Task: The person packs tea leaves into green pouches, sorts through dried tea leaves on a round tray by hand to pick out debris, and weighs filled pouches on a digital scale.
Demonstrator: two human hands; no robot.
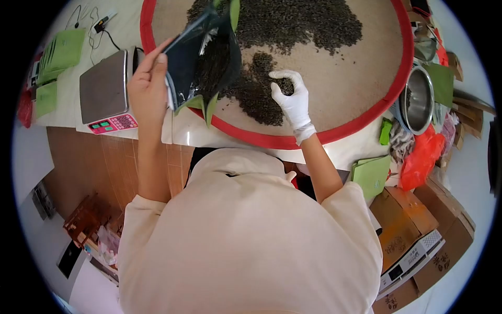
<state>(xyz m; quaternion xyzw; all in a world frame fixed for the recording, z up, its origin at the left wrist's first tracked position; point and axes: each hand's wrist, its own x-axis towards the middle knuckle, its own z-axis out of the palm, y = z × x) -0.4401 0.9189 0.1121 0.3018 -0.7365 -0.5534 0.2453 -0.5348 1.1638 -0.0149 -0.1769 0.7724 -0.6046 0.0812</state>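
Note:
My bare left hand point(149, 86) grips the edge of a green pouch point(175, 73) with a dark, shiny lining. The pouch is tilted with its mouth spread, and dark loose tea leaves point(213, 63) lie inside it. On my right hand point(294, 102) is a white glove; its fingers and thumb curl round a clump of the same leaves, above the round tray. A small heap of tea leaves point(261, 99) lies beside that hand, and a larger heap point(293, 21) spreads farther back on the tray. The tray's red rim point(361, 127) runs close to my body.
Left of the tray stands a digital scale point(104, 83) with a pink keypad. Green pouches point(63, 49) lie at the far left, others point(370, 175) at right. A metal bowl point(420, 99), a red plastic bag point(422, 157) and cardboard boxes point(400, 220) crowd the right side.

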